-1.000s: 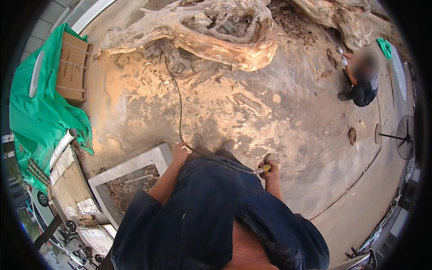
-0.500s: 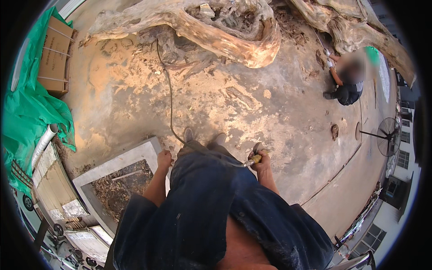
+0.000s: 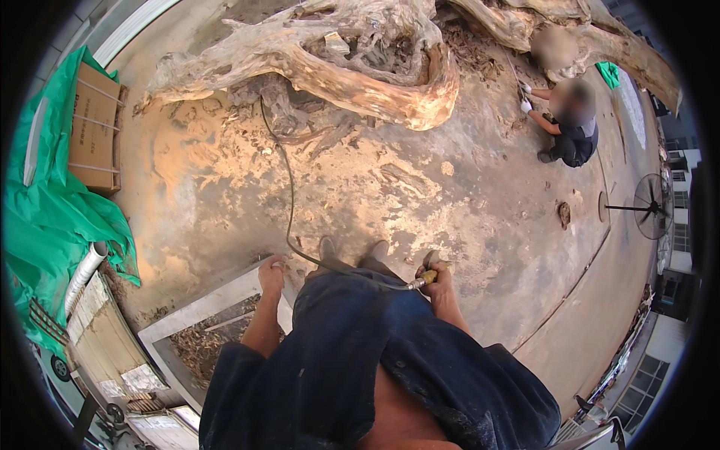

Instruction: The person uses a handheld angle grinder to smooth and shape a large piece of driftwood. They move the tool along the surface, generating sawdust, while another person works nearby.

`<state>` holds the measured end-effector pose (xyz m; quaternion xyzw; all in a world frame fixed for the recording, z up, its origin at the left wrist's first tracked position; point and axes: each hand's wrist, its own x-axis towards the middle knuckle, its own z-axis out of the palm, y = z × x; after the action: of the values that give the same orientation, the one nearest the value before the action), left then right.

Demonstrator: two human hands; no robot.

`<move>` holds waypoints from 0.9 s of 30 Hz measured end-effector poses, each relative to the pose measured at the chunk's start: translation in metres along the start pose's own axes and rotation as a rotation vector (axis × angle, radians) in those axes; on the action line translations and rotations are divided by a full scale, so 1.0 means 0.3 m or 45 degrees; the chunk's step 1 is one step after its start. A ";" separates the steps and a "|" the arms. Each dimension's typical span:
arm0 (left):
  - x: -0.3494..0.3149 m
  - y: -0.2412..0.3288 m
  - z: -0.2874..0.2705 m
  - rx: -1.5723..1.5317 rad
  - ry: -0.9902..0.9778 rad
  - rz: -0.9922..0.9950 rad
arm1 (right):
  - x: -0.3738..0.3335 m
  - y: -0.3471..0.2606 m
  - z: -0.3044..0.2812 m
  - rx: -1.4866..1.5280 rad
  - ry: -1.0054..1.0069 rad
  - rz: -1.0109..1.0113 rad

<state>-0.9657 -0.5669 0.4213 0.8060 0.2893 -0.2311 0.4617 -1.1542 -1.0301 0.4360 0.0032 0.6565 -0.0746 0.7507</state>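
My right hand (image 3: 442,282) is wrapped round an air grinder (image 3: 428,277) with a yellowish body and a rounded grey head. A metal coupling joins the tool to a thin dark hose (image 3: 291,196), which crosses in front of my waist and runs over the ground to the big wood. Out to the left, my left hand (image 3: 271,273) hangs with its fingers curled in, nothing visible in them, above the corner of a pale square frame (image 3: 202,302). Ahead lies a large gnarled tree root (image 3: 337,79), its near limb stripped to smooth pale wood.
Wood dust and chips cover the ground (image 3: 337,180). At the far right a co-worker (image 3: 577,135) in white gloves crouches beside another trunk (image 3: 630,56). A pedestal fan (image 3: 651,207) stands right. Green sheeting (image 3: 60,232) and a cardboard box (image 3: 94,127) are at left.
My view has shifted a little, so the ground and frame sit lower. My left hand has lifted slightly forward; the right still holds the air grinder.
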 end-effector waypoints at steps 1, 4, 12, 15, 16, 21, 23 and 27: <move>0.001 0.008 0.002 -0.040 -0.006 -0.013 | 0.020 -0.005 -0.019 -0.013 -0.018 -0.039; 0.044 -0.015 0.017 0.070 -0.135 -0.065 | 0.019 -0.012 -0.034 0.026 0.017 -0.059; -0.002 -0.010 0.130 0.509 -0.210 0.635 | -0.016 -0.032 -0.022 0.047 -0.032 -0.018; -0.014 0.047 0.184 0.411 -0.324 0.719 | -0.015 -0.040 -0.030 0.105 -0.029 -0.046; -0.022 0.074 0.193 0.419 -0.333 0.708 | -0.002 -0.044 -0.038 0.115 -0.034 -0.035; -0.019 0.143 0.220 0.404 -0.359 0.605 | -0.005 -0.050 -0.038 0.138 -0.061 -0.052; -0.021 0.163 0.234 0.420 -0.360 0.585 | 0.015 -0.056 -0.062 0.159 -0.076 -0.037; -0.044 0.194 0.274 0.529 -0.300 0.737 | 0.030 -0.097 -0.049 0.222 -0.057 0.026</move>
<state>-0.9442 -0.6660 0.4270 0.8989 -0.0588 -0.2356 0.3648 -1.1710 -1.0582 0.4278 0.0735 0.6304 -0.1239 0.7628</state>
